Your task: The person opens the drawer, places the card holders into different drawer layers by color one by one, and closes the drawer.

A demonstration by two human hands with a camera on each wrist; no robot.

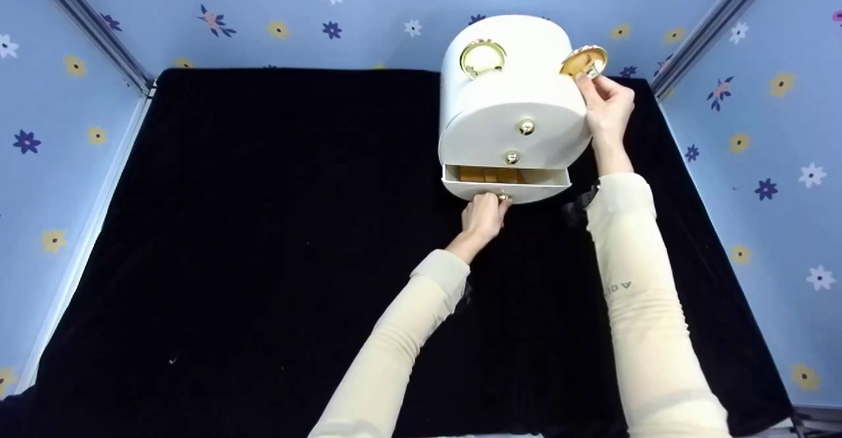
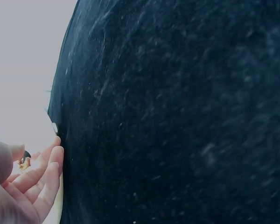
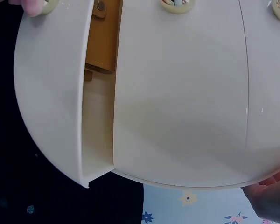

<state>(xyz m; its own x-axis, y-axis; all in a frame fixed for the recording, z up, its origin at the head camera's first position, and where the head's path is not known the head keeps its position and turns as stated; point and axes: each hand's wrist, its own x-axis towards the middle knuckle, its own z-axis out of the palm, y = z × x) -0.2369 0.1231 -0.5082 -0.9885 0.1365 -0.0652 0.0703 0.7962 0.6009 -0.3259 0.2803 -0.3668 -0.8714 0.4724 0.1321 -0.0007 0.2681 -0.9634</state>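
Note:
A white, rounded cabinet [image 1: 513, 89] with three drawers stands at the back right of the black cloth. Its bottom drawer [image 1: 526, 191] is pulled partway out, and a brown leather-like case with a snap [image 3: 100, 44] lies inside. At the front of that drawer, my left hand [image 1: 483, 216] pinches the round gold knob [image 1: 504, 196]. My right hand [image 1: 610, 109] is raised at the cabinet's right side, thumb and fingers gripping the lower edge of a gold-rimmed round piece [image 1: 584, 62]. In the right wrist view, part of the right hand [image 3: 273, 193] shows beside the cabinet's edge.
A second gold-rimmed round piece [image 1: 483, 58] sits at the cabinet's upper left. Gold knobs mark the middle drawer [image 1: 512, 157] and top drawer [image 1: 526, 127], both closed. Black cloth [image 1: 263, 241] covers the table. Blue flowered panels [image 1: 368, 17] stand behind and at both sides.

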